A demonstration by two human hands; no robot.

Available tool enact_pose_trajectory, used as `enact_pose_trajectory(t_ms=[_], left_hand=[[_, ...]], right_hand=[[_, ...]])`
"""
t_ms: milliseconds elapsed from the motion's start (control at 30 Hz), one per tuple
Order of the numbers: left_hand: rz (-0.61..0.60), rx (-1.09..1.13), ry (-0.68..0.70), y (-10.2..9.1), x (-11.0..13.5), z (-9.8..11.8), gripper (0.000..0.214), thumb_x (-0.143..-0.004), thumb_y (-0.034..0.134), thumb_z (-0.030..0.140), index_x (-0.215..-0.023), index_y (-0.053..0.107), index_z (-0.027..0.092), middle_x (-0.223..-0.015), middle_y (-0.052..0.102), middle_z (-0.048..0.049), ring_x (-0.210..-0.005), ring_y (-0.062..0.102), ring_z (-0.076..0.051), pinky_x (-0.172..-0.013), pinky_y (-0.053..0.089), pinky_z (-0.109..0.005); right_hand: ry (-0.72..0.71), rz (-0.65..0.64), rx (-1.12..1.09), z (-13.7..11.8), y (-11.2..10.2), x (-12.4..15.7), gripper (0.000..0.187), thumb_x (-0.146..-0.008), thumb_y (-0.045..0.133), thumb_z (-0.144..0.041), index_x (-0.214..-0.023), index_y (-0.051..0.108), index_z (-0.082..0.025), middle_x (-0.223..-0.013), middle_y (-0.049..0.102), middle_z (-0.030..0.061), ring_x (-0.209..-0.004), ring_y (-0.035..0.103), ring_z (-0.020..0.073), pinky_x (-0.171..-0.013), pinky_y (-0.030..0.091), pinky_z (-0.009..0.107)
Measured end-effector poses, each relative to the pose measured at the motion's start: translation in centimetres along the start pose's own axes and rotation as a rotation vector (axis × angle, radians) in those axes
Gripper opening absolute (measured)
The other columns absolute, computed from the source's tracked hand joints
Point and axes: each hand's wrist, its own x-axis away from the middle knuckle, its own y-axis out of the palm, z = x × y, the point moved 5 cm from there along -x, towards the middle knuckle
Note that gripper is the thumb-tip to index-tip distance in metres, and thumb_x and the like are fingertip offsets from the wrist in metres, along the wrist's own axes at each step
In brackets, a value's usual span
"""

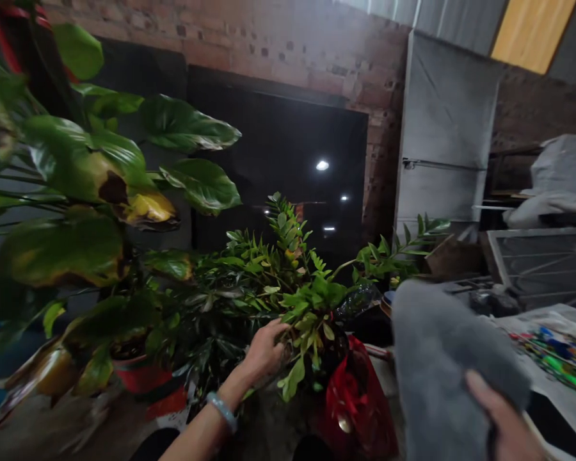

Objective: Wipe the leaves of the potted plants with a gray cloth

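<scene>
My left hand [267,350], with a pale bangle on its wrist, reaches into a leafy green plant [312,314]. Its fingers curl at the lower leaves and look closed on them, though the fingertips are partly hidden by foliage. On the right, my right hand [502,416] grips a grey cloth [446,358], thumb on top. Motion blurs the cloth, and its lower part leaves the frame. A red plastic bag [360,397] sits on the floor just right of the plant.
Large broad-leaved foliage [77,243] crowds the left, above a red pot [141,374]. Behind stand a dark glossy panel [278,153] and a brick wall. A grey metal door [444,128] is further right. Small colourful items [557,358] lie on a white table at right.
</scene>
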Motion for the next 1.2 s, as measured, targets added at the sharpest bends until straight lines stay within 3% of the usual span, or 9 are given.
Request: enact_pose_trajectory(t_ms=[133, 267, 400, 467, 567, 700, 867, 1033, 1200], left_hand=[[0.026, 0.166, -0.181, -0.4, 1.8, -5.1, 0.048, -0.053, 0.047, 0.002, -0.091, 0.074, 0.017, -0.102, 0.072, -0.0049, -0.108, 0.059, -0.025, -0.100, 0.040, -0.036], [0.012, 0.257, -0.231, -0.6, 3.1, -6.8, 0.046, -0.051, 0.048, 0.005, -0.086, 0.075, 0.018, -0.089, 0.074, -0.0033, -0.098, 0.063, -0.025, -0.094, 0.044, -0.035], [-0.022, 0.298, -0.184, -0.6, 4.0, -7.3, 0.043, -0.054, 0.047, 0.009, -0.085, 0.076, 0.020, -0.085, 0.075, -0.0025, -0.091, 0.064, -0.024, -0.088, 0.046, -0.033], [-0.027, 0.315, -0.170, -0.4, 4.5, -7.6, 0.042, -0.055, 0.048, 0.010, -0.085, 0.076, 0.020, -0.088, 0.075, -0.0030, -0.091, 0.064, -0.024, -0.087, 0.046, -0.032], [0.008, 0.308, -0.233, 0.2, 5.1, -8.5, 0.045, -0.052, 0.048, 0.007, -0.085, 0.075, 0.019, -0.094, 0.074, -0.0029, -0.099, 0.062, -0.024, -0.094, 0.044, -0.032], [0.043, 0.353, -0.290, 1.4, 5.4, -8.9, 0.048, -0.052, 0.047, 0.005, -0.088, 0.075, 0.018, -0.098, 0.074, -0.0029, -0.103, 0.063, -0.023, -0.098, 0.042, -0.032], [0.043, 0.412, -0.316, 1.6, 5.6, -8.6, 0.049, -0.051, 0.047, 0.003, -0.090, 0.075, 0.016, -0.098, 0.075, -0.0031, -0.101, 0.064, -0.023, -0.098, 0.043, -0.033], [-0.054, 0.501, -0.233, 1.5, 6.3, -7.8, 0.045, -0.054, 0.044, 0.004, -0.083, 0.076, 0.016, -0.094, 0.075, -0.0031, -0.098, 0.064, -0.025, -0.091, 0.046, -0.033], [-0.002, 0.408, -0.326, 1.9, 6.8, -8.5, 0.047, -0.054, 0.047, 0.005, -0.089, 0.075, 0.020, -0.102, 0.073, -0.0015, -0.108, 0.060, -0.024, -0.100, 0.040, -0.034]], right_hand=[[0.024, -0.032, -0.354, -2.4, 7.4, -1.8, 0.064, -0.057, 0.067, -0.033, -0.119, 0.057, -0.024, -0.125, 0.060, 0.0005, -0.112, 0.056, 0.0222, -0.080, 0.053, 0.031], [0.350, -0.296, -0.206, 5.7, 13.0, 2.3, 0.049, -0.052, 0.070, -0.034, -0.096, 0.068, -0.014, -0.092, 0.073, 0.0085, -0.092, 0.065, 0.0288, -0.072, 0.055, 0.038], [0.410, -0.646, 0.114, 12.2, 10.0, 8.3, 0.036, -0.043, 0.075, -0.031, -0.074, 0.072, -0.013, -0.067, 0.072, 0.0085, -0.073, 0.068, 0.0306, -0.067, 0.053, 0.038], [0.325, -0.672, 0.214, 11.3, 6.9, 8.5, 0.033, -0.041, 0.075, -0.028, -0.071, 0.071, -0.015, -0.064, 0.071, 0.0058, -0.066, 0.067, 0.0275, -0.063, 0.052, 0.034], [0.215, -0.441, 0.254, 5.9, 4.2, 5.1, 0.031, -0.041, 0.076, -0.034, -0.065, 0.070, -0.016, -0.054, 0.067, 0.0050, -0.053, 0.063, 0.0247, -0.053, 0.050, 0.033], [-0.004, -0.107, -0.065, 0.1, 7.7, 0.3, 0.057, -0.043, 0.077, -0.040, -0.094, 0.069, -0.018, -0.086, 0.072, 0.0034, -0.074, 0.066, 0.0226, -0.062, 0.052, 0.031], [0.220, -0.400, -0.064, 7.2, 14.8, 3.4, 0.053, -0.042, 0.074, -0.037, -0.089, 0.070, -0.011, -0.088, 0.072, 0.0100, -0.087, 0.065, 0.0285, -0.073, 0.053, 0.037], [0.289, -0.685, 0.158, 11.9, 10.0, 9.6, 0.037, -0.040, 0.077, -0.025, -0.075, 0.073, -0.014, -0.074, 0.073, 0.0083, -0.071, 0.067, 0.0283, -0.069, 0.053, 0.037], [0.051, -0.404, 0.207, 6.5, 6.1, 2.2, 0.059, -0.041, 0.081, -0.038, -0.094, 0.069, -0.016, -0.084, 0.073, 0.0051, -0.085, 0.066, 0.0275, -0.079, 0.051, 0.036]])
